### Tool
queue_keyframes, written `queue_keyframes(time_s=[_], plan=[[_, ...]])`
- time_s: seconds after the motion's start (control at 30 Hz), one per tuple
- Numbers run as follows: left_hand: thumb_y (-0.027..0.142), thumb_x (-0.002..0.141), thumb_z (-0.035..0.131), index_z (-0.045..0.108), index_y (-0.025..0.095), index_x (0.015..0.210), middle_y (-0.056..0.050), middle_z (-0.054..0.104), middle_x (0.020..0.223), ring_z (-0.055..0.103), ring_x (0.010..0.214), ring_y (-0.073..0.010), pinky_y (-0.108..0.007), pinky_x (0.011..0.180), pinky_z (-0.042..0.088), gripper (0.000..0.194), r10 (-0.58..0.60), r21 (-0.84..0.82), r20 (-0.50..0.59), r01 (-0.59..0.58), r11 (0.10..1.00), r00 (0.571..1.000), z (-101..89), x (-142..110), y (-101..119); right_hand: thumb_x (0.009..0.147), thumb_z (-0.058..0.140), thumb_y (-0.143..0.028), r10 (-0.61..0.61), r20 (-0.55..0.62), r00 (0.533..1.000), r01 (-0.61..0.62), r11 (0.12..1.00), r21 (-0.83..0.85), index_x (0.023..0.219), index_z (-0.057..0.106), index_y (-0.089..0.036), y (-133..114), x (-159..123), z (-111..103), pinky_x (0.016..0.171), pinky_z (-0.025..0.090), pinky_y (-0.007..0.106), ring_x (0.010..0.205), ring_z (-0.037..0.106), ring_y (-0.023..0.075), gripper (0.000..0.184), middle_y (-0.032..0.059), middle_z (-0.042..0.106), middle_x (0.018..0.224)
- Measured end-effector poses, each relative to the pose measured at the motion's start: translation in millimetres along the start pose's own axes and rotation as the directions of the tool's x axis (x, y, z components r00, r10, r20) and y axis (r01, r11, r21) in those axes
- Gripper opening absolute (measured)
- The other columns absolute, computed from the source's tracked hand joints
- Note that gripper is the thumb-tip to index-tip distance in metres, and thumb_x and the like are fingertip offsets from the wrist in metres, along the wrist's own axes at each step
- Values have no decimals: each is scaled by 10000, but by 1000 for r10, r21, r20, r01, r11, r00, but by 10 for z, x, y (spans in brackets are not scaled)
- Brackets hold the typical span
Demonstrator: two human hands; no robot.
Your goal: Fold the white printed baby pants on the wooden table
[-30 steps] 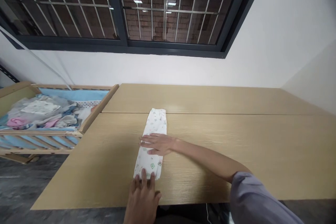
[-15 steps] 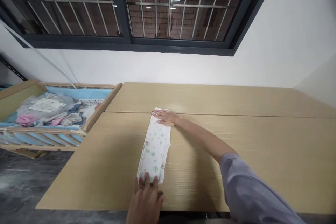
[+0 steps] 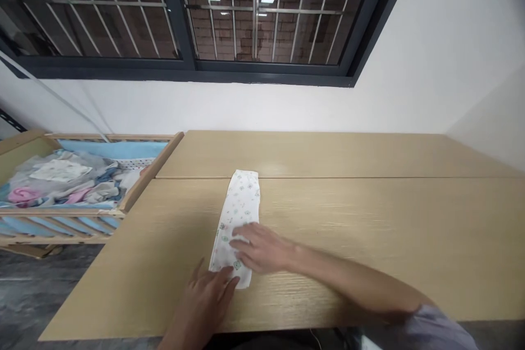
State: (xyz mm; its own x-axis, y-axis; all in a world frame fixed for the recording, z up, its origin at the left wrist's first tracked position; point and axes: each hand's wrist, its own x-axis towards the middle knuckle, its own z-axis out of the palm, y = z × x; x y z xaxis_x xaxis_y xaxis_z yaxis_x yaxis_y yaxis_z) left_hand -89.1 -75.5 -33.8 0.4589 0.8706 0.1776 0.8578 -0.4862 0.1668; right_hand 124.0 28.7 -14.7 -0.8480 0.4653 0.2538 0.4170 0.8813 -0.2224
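A white cloth [image 3: 241, 202] with small printed figures lies folded into a long narrow strip on the wooden table [image 3: 348, 219]. My left hand [image 3: 205, 298] rests at the strip's near end, fingers stretched out and touching its near left corner. My right hand [image 3: 262, 249] lies on the near part of the strip, just beyond the left hand, with its fingers spread flat on the fabric. Neither hand grips anything.
A wooden crib [image 3: 123, 202] stands against the table's left side, filled with several mixed garments [image 3: 61, 180] in grey, white, pink and blue. A barred window [image 3: 184, 11] and a white wall run behind the table. Dark floor shows at the lower left.
My right hand slid from the strip's middle to its far end, then came back to the near end. My left hand shifted slightly left at the near corner.
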Motion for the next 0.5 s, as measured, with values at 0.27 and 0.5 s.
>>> queue_keyframes(time_s=[0.27,0.5], plan=[[336,817,756,703,283,1137,-33,716,1266,668,1167,-229,-356,1028,540,329,91,-80,-35,-94,992,995,10,-167,-177,995,436,-577,119,11,993,-119,992,51,1432,512,-143,-692,-732,202,1125,396,421,1319,517,291,621,160,632,1349],[21,688,710,680,293,1071,4,729,1140,686,1047,-206,-326,937,575,471,216,-257,6,-207,944,976,84,-323,54,983,554,-312,123,-274,954,-162,979,-123,1269,598,-123,-972,-1125,587,1047,464,397,1148,604,255,345,125,697,1167]])
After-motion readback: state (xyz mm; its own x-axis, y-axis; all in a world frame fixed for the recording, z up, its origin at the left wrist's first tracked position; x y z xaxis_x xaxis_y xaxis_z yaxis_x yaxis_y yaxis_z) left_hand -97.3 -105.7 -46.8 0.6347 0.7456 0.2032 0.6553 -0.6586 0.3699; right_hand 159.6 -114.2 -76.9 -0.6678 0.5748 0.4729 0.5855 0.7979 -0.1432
